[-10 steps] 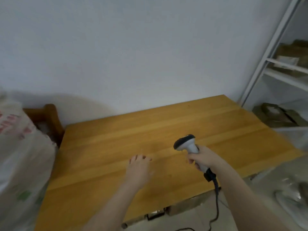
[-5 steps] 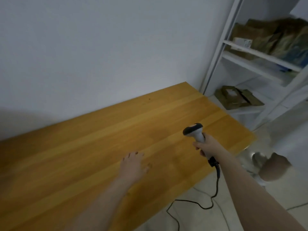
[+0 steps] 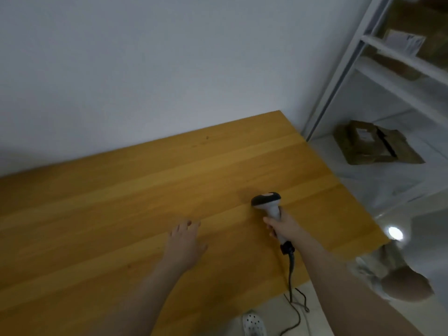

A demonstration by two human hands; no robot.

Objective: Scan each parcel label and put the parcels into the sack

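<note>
Wooden table [image 3: 121, 202], shelf parcels [image 3: 373, 144] nearer than before; left hand [image 3: 185, 246] spread, right hand [image 3: 284, 226], grip still round scanner [image 3: 266, 202].

Wooden table [image 3: 121, 202] present; white shelving unit [image 3: 339, 76] just beside its right end; 1 brown parcel [image 3: 358, 146] lies flat on a lower shelf; further parcels [image 3: 402, 42] on shelves above, blurred.

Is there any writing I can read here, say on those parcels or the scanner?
None can be read.
Lower-shelf parcel label: too blurred.
Upper-shelf parcel label: too blurred.
Scanner: no marking visible.
</note>
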